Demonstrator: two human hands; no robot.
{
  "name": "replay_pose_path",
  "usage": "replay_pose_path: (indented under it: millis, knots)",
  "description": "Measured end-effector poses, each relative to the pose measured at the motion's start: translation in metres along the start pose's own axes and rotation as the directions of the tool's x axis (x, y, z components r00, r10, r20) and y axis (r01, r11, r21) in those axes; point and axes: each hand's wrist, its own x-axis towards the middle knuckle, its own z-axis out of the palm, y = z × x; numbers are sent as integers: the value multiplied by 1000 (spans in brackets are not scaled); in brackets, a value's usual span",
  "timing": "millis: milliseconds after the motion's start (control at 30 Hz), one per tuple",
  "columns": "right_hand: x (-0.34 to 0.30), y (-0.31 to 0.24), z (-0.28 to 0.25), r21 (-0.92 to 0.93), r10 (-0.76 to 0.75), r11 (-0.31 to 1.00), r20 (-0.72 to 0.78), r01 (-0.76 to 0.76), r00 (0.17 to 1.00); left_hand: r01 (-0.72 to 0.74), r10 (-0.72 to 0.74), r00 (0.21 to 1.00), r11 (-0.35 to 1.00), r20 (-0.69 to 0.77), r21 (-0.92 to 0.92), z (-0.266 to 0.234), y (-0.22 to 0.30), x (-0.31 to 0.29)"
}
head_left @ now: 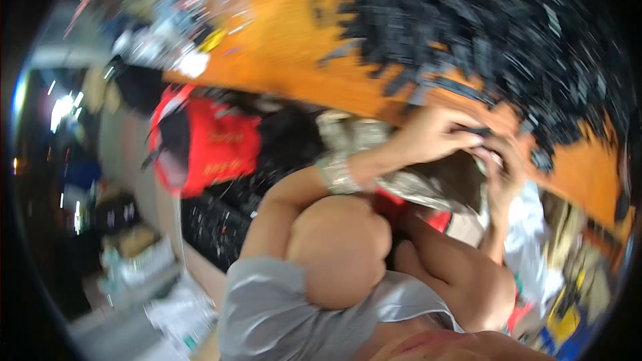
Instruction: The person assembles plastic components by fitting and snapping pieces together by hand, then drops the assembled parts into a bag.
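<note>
The left hand (443, 136) has its thumb and fingers pinched on a small black piece (479, 132), while the right hand (506, 166) meets it from four o'clock with curled fingers; blur hides whether the right one grips it too or merely touches it. The piece sits between the two sets of fingertips, just off the near edge of the orange tabletop (281, 33). It looks light and probably fairly firm, perhaps a little slick, and seems unlikely to break; a pinch at each end should control it best, though its exact outline is too smeared to tell. From the hands, a broad heap of black strips (488, 33) spreads on the tabletop between twelve and two o'clock, with a loose flat strip (460, 88) near its lower edge. Just below, at seven o'clock, is a shiny beige sheet or bag (431, 188), and white plastic (526, 244) hangs at five. Farther out, a red bag (224, 150) lies at nine o'clock, a speckled black sack (212, 227) at eight, and crumpled clear bags (164, 30) at ten, over the tabletop's far left end.
</note>
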Motion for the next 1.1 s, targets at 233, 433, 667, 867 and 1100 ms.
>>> replay_pose_path:
  millis: [233, 433, 667, 867, 1100]
  knots:
    - [8, -8, -2, 41, 34, 999, -48, -32, 998, -76, 96, 995, 906, -27, 417, 7, 26, -5]
    - [-1, 4, -2, 75, 23, 997, -39, -20, 999, -135, 150, 989, 849, 13, 510, 9, 31, -7]
    - [-1, 0, 4, 133, 107, 984, 66, -115, 992, -238, 226, 970, 826, 87, 510, -2, 20, -14]
    - [-1, 4, 7, -21, -5, 1000, -6, 5, 1000, -255, 228, 966, 805, 118, 535, -6, 20, -13]
    - [-5, 8, 11, 121, 118, 986, 11, -118, 993, -114, 94, 993, 857, 64, 503, -4, 23, -13]
